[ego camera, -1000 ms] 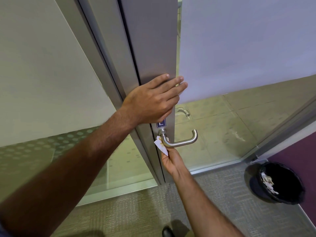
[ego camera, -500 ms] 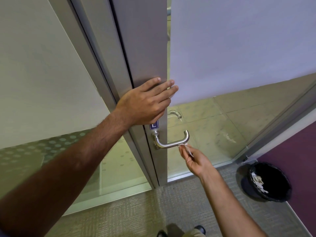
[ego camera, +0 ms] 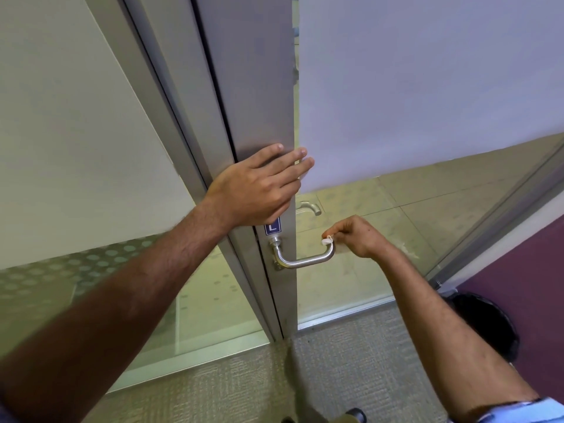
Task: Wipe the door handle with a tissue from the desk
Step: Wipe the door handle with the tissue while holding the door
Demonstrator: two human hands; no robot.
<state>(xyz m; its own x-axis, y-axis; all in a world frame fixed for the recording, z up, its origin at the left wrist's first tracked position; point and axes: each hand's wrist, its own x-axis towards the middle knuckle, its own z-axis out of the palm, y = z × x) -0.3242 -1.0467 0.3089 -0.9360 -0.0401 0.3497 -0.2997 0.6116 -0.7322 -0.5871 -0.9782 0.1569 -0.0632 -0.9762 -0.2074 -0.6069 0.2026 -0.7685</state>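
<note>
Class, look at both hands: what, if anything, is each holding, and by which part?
The right hand pinches a small tissue at its bunched edge, against the door handle's free end. The left hand holds nothing; it lies flat on the door.

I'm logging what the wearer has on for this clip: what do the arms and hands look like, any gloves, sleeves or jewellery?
Both hands are bare: no gloves, rings or watch show on the left hand or right hand. Both forearms are uncovered and hairy. A light blue sleeve edge shows at the right upper arm, near the frame's bottom; a sliver of blue fabric sits at the bottom left corner.

Head view, down, close to door (ego camera: 259, 87)
</note>
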